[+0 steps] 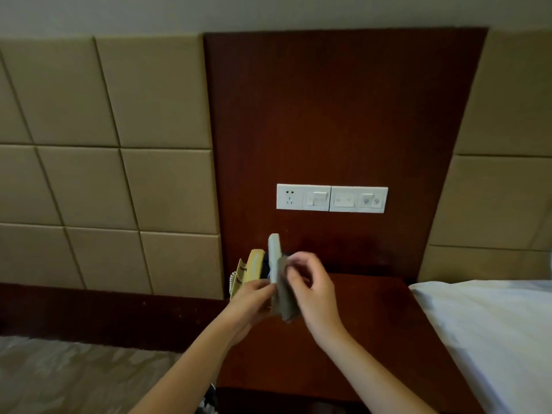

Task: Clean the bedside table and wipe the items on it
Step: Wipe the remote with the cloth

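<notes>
My left hand (pixel 254 297) grips the lower end of a slim white remote control (pixel 274 252) and holds it upright above the dark wooden bedside table (pixel 373 318). My right hand (pixel 310 291) pinches a grey cloth (pixel 285 297) against the remote's side. A yellowish telephone (pixel 249 268) with a coiled cord stands at the table's back left, just behind my left hand.
A white socket and switch panel (pixel 331 198) is set in the wooden wall panel above the table. A bed with white linen (pixel 493 330) borders the table on the right. Padded beige headboard panels (pixel 104 180) and another bed cover (pixel 74 377) lie to the left.
</notes>
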Demonstrator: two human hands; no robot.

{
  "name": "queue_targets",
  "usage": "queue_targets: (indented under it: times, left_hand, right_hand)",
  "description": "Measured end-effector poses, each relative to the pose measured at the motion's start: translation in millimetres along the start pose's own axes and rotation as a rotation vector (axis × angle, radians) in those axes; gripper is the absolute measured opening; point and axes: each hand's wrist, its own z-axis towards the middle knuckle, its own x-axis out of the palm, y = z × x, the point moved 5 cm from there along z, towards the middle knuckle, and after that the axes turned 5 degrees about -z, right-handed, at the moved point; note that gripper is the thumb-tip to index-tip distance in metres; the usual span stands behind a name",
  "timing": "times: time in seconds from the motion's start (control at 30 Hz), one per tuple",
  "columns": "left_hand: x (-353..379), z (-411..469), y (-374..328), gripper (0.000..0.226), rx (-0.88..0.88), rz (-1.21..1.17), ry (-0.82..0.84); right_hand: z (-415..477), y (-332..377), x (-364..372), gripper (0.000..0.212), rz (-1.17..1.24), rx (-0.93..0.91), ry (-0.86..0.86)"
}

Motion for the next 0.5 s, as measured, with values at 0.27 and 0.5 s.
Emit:
queue_targets:
  times: [0.27, 0.5]
  left_hand:
    - [62, -22, -45, 0.021, 0.241, 0.242, -0.012]
    - [100, -47, -77, 0.028, 0.447, 0.249, -0.057]
  right_hand:
    - [-12, 33, -35, 0.032, 0.032, 0.074, -0.08]
    - [-23, 35, -53, 0.065, 0.557, 0.471, 0.184]
